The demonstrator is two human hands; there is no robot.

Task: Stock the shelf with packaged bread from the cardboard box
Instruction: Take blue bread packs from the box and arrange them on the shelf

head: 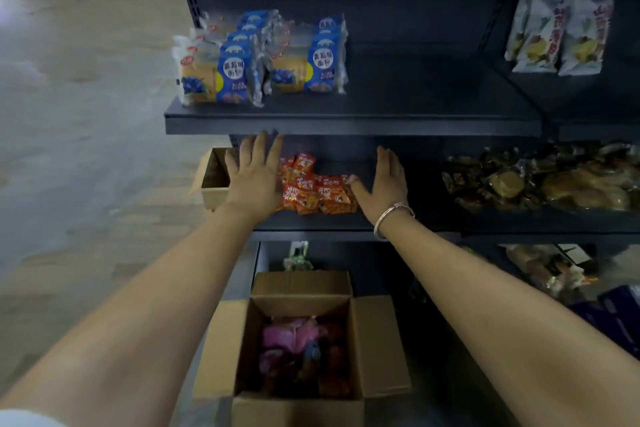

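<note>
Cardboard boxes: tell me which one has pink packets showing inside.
The open cardboard box on the floor below the person's arms; pink packets show inside. The smaller box beside the left hand shows no pink.

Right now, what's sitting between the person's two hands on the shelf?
In the head view, a cluster of orange-red snack packets lies on the middle shelf between the left hand and the right hand. Both hands are open.

Bread packs (221,76) above the fingers (258,149): blue with yellow panels, white print. Snack packets (317,189) between both hands' fingers: orange-red. Shelf (353,123): dark grey. Cardboard box (301,406): plain brown, holding pink and red packages (294,340). Bracelet (393,215): silver.
</note>
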